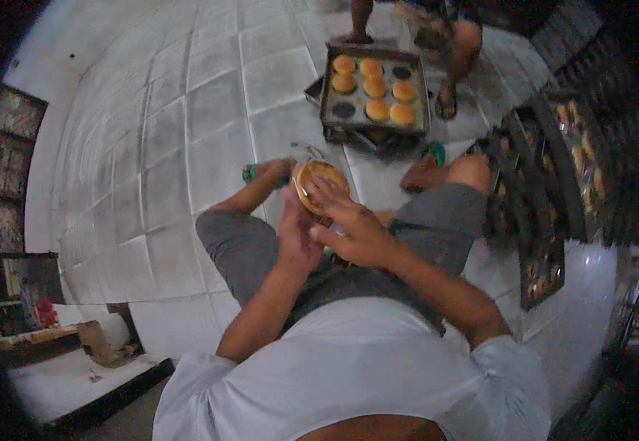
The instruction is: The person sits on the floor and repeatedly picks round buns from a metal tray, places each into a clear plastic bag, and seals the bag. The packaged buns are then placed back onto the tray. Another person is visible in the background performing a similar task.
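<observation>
In front of my lap, a round golden-brown bun [313,172] is held up, with a shiny rim along its left side that looks like clear plastic. My left hand [299,234] grips it from below and the left. Across its face lie the fingers of my right hand [354,226], touching it, with the thumb bent below. Beyond my feet sits a dark baking tray [357,98] holding several round buns [374,88] and two dark round spots without buns. The bun's underside is hidden by my hands.
Another person's legs [465,53] are behind the tray. Dark trays [542,273] with wrapped-looking items stand stacked at the right. White sheeting [165,162] with creases covers the floor. A pale roll [113,331] lies on a ledge at lower left.
</observation>
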The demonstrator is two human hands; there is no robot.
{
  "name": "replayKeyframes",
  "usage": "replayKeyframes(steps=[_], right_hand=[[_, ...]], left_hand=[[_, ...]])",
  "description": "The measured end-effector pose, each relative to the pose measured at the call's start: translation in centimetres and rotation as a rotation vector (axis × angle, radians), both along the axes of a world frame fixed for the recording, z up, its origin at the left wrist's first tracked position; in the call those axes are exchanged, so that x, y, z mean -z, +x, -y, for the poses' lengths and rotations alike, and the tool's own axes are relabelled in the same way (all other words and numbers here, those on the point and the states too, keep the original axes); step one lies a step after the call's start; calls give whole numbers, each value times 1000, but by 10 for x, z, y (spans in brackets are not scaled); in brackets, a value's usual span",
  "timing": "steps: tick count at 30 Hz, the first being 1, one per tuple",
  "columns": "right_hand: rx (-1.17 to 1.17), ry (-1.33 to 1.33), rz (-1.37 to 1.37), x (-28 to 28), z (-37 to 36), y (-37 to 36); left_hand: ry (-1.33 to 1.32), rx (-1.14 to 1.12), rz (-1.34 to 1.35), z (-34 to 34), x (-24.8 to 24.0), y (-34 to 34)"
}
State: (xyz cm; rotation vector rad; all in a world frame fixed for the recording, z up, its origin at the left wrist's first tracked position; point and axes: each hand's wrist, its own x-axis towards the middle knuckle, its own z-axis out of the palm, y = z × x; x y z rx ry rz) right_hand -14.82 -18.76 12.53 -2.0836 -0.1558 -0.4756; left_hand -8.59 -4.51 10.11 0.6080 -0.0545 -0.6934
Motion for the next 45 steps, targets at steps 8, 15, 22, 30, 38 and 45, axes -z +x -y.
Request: replayKeyframes(steps=[8, 15, 22, 30, 38, 45], right_hand=[[209, -208, -15, -13, 28, -5], [273, -277, -90, 40, 74, 25], [279, -219, 50, -19, 58, -6], [425, 240, -352, -42, 68, -78], [201, -273, -187, -65, -14, -75], [94, -170, -127, -56, -2, -61]], left_hand=[[311, 77, -5, -2, -37, -23], [1012, 136, 548, 0, 17, 0], [313, 321, -505, 11, 48, 22], [-388, 586, -334, 55, 19, 20], [-143, 395, -259, 65, -46, -13], [-288, 403, -344, 54, -46, -5]])
